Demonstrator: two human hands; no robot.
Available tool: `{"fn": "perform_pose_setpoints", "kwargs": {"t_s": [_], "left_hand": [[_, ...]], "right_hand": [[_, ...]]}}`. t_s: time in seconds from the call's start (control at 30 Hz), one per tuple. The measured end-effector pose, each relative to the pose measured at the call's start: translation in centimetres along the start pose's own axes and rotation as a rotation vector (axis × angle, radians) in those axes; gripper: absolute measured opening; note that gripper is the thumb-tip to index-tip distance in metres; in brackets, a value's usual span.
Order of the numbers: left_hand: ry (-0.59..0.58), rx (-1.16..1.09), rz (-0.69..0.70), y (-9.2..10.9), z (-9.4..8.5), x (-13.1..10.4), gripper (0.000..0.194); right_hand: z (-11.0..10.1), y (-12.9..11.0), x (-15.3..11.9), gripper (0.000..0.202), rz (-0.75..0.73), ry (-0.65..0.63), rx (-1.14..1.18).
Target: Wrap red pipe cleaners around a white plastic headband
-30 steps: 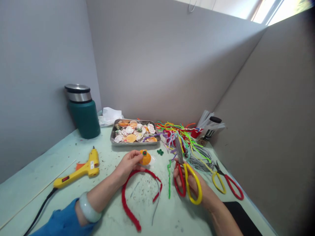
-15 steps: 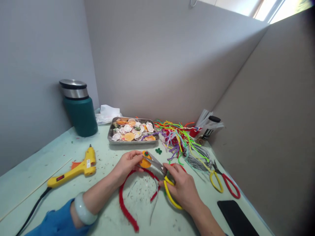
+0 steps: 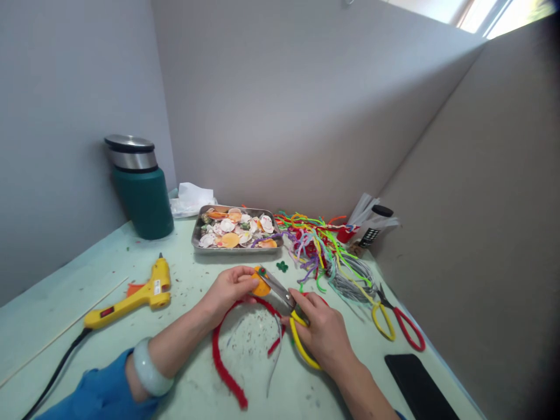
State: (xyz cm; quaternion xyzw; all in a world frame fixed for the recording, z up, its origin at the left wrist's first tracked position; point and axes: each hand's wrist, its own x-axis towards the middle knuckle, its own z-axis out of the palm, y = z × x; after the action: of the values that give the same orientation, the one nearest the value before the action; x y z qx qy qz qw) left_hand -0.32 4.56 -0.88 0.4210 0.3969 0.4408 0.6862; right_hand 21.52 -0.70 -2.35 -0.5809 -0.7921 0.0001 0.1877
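My left hand (image 3: 231,291) pinches an orange disc-like piece (image 3: 261,286) that carries a small green and red bit near its top. My right hand (image 3: 321,326) is wrapped round scissors (image 3: 301,344) with a yellow handle loop; their metal blades point up-left and meet the orange piece at the green bit. Beneath both hands lies a red fuzzy headband (image 3: 223,370), curved on the table, with a thin grey strip (image 3: 275,364) at its right side. A small green flower shape (image 3: 282,266) rests just beyond the hands.
A yellow glue gun (image 3: 131,303) and a thin stick lie left, near a green bottle (image 3: 144,201). Behind are a tray of shells (image 3: 237,251) and tangled colourful pipe cleaners (image 3: 315,245). At right lie other scissors (image 3: 409,329) and a black phone (image 3: 417,385).
The view has shifted slightly. The scissor blades and the orange piece stay together, with only a slight change in their angle; both hands keep their holds.
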Motion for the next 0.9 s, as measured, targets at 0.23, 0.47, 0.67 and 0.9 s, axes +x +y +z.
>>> {"fn": "perform_pose_setpoints", "kwargs": {"t_s": [0.23,0.47,0.67,0.9], "left_hand": [[0.054,0.019,0.009,0.1,0.3,0.0,0.037],[0.075,0.037,0.020,-0.2,0.0,0.3,0.033],[0.061,0.038,0.032,-0.7,-0.4,0.7,0.036],[0.018,0.027,0.058,-0.3,0.1,0.2,0.037]], "right_hand": [[0.3,-0.7,-0.2,0.046,0.026,-0.035,0.039],[-0.1,-1.1,0.0,0.038,0.077,-0.094,0.295],[-1.0,-1.3,0.4,0.030,0.118,-0.140,0.460],[-1.4,-0.9,0.6,0.040,0.229,-0.272,0.865]]}}
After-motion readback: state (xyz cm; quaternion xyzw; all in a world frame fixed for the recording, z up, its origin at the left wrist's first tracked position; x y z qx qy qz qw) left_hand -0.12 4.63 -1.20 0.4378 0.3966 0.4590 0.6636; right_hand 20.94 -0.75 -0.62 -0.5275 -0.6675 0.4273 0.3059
